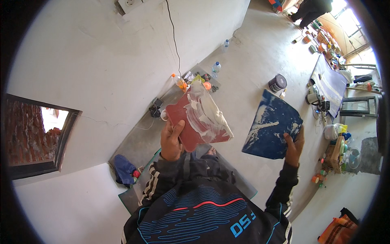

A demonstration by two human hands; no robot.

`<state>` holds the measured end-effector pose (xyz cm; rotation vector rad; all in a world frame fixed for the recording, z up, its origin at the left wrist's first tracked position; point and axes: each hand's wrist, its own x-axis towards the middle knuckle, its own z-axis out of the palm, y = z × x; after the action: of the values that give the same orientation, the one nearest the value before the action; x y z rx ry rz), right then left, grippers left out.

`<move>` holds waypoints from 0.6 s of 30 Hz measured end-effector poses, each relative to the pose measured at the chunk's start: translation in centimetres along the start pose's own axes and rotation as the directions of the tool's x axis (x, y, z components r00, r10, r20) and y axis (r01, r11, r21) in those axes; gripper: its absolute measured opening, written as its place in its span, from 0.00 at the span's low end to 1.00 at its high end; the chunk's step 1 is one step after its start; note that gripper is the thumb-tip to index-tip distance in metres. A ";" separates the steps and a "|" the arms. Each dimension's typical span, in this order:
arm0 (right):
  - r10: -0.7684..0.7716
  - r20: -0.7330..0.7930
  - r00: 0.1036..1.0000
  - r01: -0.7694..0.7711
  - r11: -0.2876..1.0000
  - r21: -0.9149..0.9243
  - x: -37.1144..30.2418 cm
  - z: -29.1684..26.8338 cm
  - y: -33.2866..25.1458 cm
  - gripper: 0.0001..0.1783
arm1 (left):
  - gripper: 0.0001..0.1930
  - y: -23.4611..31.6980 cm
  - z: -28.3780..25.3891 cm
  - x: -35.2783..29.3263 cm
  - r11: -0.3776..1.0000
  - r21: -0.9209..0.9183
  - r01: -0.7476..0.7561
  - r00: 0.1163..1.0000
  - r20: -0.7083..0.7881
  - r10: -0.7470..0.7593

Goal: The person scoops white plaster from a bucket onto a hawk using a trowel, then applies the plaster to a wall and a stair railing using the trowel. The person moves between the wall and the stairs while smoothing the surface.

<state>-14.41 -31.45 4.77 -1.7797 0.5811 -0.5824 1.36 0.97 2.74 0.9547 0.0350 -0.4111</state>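
Note:
My left hand [171, 140] grips the near left edge of a flat red putty board [180, 109], thumb on top. Thick white putty [207, 116] is smeared over the board's middle and piled along its right edge. Away to the right, my right hand [295, 145] pinches the right edge of a flat dark-blue putty board [270, 140]. Streaks and spots of white putty mark its face. Both boards are held up in front of me, apart from each other. The fingers behind each board are mostly hidden.
White walls stand at the left, with a dark-framed window opening [36, 136]. A dark bucket [278, 82], water bottles [216, 68] and an orange bottle [178, 81] stand ahead. A cable [174, 36] hangs down the wall. Clutter lines the right side; another person [310, 11] stands far off.

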 end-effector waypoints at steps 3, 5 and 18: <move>-0.150 0.176 0.973 0.209 0.898 -0.387 1.7 1.4 -5.4 0.29 | 0.20 1.2 -0.9 0.3 0.994 0.049 0.095 0.993 0.069 -0.098; -0.230 0.405 0.885 0.406 0.807 -0.429 2.7 3.6 -9.4 0.28 | 0.20 1.5 -2.8 0.4 0.978 0.068 0.195 0.971 0.126 -0.202; -0.229 0.852 0.471 0.722 0.656 -0.223 3.3 11.0 -15.6 0.28 | 0.16 2.8 -5.8 2.5 0.967 0.053 0.248 0.958 0.136 -0.253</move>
<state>-3.29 -21.63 17.25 -2.5658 -0.5047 0.0717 5.54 6.19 1.10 0.9568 0.0194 -0.7155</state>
